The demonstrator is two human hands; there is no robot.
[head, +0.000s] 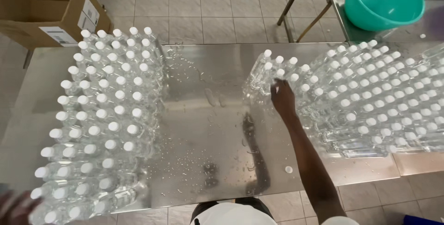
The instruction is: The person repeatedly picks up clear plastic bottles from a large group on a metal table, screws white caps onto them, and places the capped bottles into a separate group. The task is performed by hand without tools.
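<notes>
Fingers of right hand [282, 96] touch an upright capped bottle [279, 75], cap up.

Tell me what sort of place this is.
Probably a small bottling workshop: capped clear bottles packed in blocks on a wet steel table, a carton on the tiled floor, the right hand at the bottles.

The tabletop [208, 128] under my hands is polished sheet metal, glossy and mirror-like, beaded with water drops. The bottles [99, 114] massed at my left and the bottles on my right [370, 100] are clear, shiny plastic with smooth white plastic caps; a loose cap [288, 169] of the same kind lies on the metal. The basin [384, 1] is smooth, glossy teal plastic. The box [51, 8] is matt brown cardboard. The floor [208, 8] is pale, dull-sheened tile.
</notes>
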